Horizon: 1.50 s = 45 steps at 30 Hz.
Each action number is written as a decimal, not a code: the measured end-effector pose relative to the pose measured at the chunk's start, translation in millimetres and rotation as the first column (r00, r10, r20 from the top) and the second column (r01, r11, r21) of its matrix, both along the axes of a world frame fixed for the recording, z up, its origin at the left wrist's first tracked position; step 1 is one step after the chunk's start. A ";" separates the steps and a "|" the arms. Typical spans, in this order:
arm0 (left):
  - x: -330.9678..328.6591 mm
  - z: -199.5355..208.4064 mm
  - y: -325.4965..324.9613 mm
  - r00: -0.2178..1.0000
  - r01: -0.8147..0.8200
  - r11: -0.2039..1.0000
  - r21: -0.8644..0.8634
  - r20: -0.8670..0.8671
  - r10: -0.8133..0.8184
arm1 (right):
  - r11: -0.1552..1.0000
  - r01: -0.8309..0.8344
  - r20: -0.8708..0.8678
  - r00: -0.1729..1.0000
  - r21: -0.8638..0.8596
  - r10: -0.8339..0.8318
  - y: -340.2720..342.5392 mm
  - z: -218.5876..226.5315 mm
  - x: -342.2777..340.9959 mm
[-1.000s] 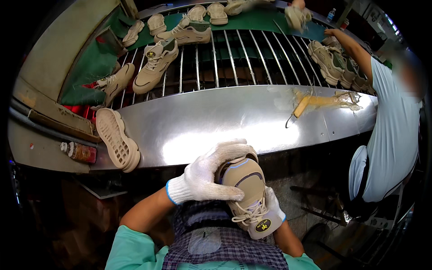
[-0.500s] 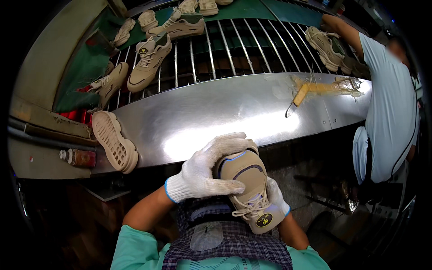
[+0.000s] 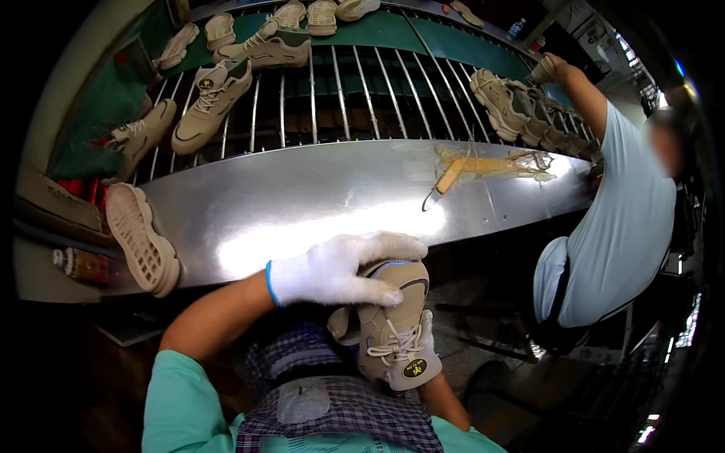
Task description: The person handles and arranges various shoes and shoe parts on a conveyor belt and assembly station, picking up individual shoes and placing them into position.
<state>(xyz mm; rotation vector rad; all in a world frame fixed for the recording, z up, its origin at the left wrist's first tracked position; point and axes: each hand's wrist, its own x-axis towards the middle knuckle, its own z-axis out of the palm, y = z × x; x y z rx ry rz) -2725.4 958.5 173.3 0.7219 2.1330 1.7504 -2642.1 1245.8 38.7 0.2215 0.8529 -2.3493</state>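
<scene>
A beige lace-up shoe [image 3: 393, 325] with a round dark badge on its tongue is held above my lap, toe toward the bench. My left hand [image 3: 347, 268], in a white knit glove, spans its toe. The thumb lies over the upper and the fingers reach along the far edge. My right hand [image 3: 428, 336], also gloved, grips the shoe from its right side and beneath; most of those fingers are hidden. Left of the shoe, partly under my left hand, a second beige piece shows, too dark to name. A pale shoe sole [image 3: 140, 238] leans at the bench's left end.
Beyond the metal bench [image 3: 287, 192], shoes [image 3: 211, 102] and soles [image 3: 175, 47] stand on a roller conveyor [image 3: 340, 94]. A yellow-handled hook [image 3: 449, 177] is taped to the bench. A small bottle [image 3: 83, 264] lies at left. Another person [image 3: 619, 234] works at right.
My view has swung right, so the bench and conveyor sit further left. The held shoe has turned more upright, and the beige piece beside it has come into sight. The other person's hand now holds something.
</scene>
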 end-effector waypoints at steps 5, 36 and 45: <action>8.9 -22.6 1.4 0.997 0.054 0.999 -0.004 -0.053 -0.054 | 0.971 0.174 0.029 0.985 -0.162 -0.172 5.9 -2.6 -7.0; 83.8 -81.2 41.7 0.962 -0.221 0.975 -0.014 0.165 0.220 | 0.934 0.299 0.045 0.954 -0.198 -0.296 -14.5 2.7 10.8; 103.8 -58.0 41.5 0.927 -0.369 0.918 0.143 0.126 0.353 | 0.982 0.189 -0.009 0.982 0.029 -0.189 -25.6 22.8 1.3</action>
